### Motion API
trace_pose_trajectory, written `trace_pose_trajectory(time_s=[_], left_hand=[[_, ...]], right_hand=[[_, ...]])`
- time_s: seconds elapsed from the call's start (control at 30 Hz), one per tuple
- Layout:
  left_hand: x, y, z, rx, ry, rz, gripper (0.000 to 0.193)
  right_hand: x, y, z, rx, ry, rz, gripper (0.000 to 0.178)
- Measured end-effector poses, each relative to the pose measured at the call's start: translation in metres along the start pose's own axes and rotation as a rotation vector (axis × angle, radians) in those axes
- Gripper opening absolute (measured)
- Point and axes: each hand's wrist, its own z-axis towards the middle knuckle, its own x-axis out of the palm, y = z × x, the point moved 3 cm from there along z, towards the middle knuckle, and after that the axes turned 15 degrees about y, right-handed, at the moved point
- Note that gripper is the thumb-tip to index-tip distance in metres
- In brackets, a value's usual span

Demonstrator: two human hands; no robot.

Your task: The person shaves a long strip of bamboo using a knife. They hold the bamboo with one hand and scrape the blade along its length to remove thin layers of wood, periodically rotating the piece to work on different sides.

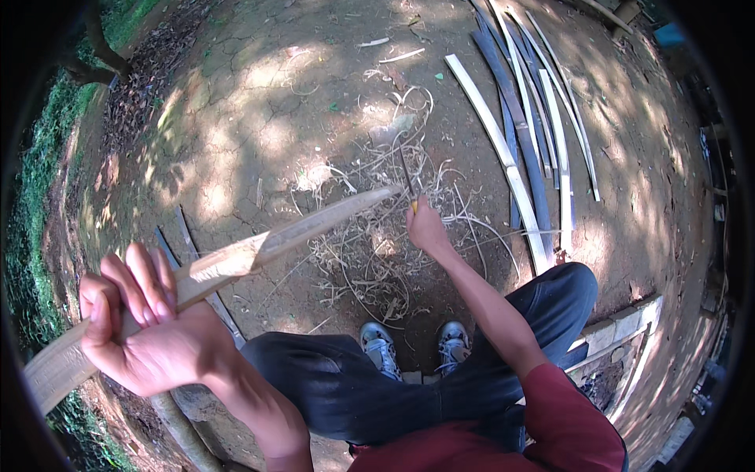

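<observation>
At the left, my left hand (149,330) is wrapped round a long pale split-bamboo strip (267,245), palm turned up. The strip slants from the lower left rim up to a narrowed end near the middle of the view. My right hand (428,228) is closed on the handle of a knife (406,171), ahead of my knees. Its dark, narrow blade points away from me and crosses close by the strip's narrowed end; whether they touch I cannot tell. A bit of yellowish handle shows above my fingers. Curled shavings (370,244) lie on the ground below.
Several long split strips (511,134), pale and dark, lie in a bundle at the far right. Two thin dark strips (189,236) lie beyond my left hand. My shoes (381,350) rest on bare earth. A low block edging (617,330) runs by my right knee.
</observation>
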Motion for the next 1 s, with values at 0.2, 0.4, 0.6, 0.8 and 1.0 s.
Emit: trace_pose_trajectory(time_s=[0.2,0.4,0.6,0.8,1.0], left_hand=[[0.001,0.009,0.007,0.026,0.048,-0.029,0.029],[0.017,0.0,0.0,0.044,0.05,-0.063,0.028],[0.022,0.006,0.002,0.035,-0.038,0.061,0.029],[-0.004,0.005,0.008,0.112,-0.659,0.367,0.023],[-0.016,-0.001,-0.008,0.125,-0.264,0.161,0.031]], right_hand=[[-0.007,0.075,-0.026,-0.115,0.094,-0.02,0.023],[-0.006,0.057,-0.014,-0.124,0.097,0.009,0.027],[0.0,0.075,-0.053,-0.101,0.011,0.035,0.028],[-0.003,0.089,-0.055,-0.182,0.036,0.069,0.024],[-0.009,0.12,-0.094,-0.264,0.052,0.049,0.022]])
